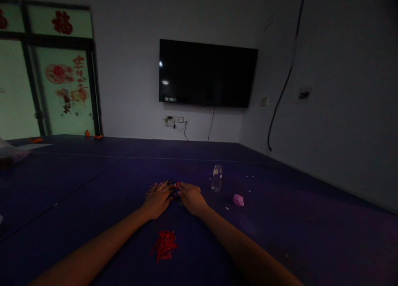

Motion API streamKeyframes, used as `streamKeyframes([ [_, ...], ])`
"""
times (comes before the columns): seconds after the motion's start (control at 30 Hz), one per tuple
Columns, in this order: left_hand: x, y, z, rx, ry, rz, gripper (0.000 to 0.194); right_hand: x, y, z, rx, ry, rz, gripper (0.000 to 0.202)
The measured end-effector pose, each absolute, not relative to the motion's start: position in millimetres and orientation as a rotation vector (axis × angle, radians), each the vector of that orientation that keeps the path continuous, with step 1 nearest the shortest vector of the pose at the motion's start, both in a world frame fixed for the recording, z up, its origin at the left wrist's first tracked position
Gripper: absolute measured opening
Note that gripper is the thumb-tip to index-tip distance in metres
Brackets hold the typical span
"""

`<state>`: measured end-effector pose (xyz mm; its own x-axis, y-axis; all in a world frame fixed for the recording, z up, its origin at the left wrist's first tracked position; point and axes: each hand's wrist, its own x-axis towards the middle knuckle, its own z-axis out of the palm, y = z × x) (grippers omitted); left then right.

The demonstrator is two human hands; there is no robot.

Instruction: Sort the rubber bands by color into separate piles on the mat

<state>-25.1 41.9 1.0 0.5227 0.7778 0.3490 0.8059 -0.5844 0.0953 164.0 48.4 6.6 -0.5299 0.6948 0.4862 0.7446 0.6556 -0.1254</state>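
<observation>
A low pile of thin multicoloured strips (170, 182) lies on the dark blue table, partly hidden under both hands. My left hand (158, 201) rests on its left side, palm down, with the fingers stretched out and somewhat apart. From the right, my right hand (192, 199) reaches over the same pile, its extended fingers pointing inward. Something small and red shows at the right fingertips; whether it is held or only touched is unclear. Closer to me, between the forearms, sits a separate heap of red strips (164, 245), touched by neither hand.
Right of the pile stands a clear bottle or glass (217, 179), with a pink lump (238, 200) nearby and small white scraps around. A clear plastic bag (10, 152) lies at far left. Orange objects (98, 136) sit near the table's far edge. A television (207, 73) hangs beyond.
</observation>
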Motion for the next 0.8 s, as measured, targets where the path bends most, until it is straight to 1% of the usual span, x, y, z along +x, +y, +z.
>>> streamKeyframes([
  [0.2,-24.6,42.9,-0.7,-2.688,-1.393,-0.611,0.043,163.3,47.4,7.6,-1.095,-2.404,-0.146,0.035],
  [0.47,-22.8,43.3,1.2,-2.674,-1.432,-0.539,0.038,163.2,46.4,7.6,-1.036,-2.44,-0.158,0.034],
  [0.8,-24.9,47.6,-4.8,-2.652,-1.44,-0.519,0.041,162.1,45.2,7.8,-1.058,-2.436,-0.182,0.032],
])
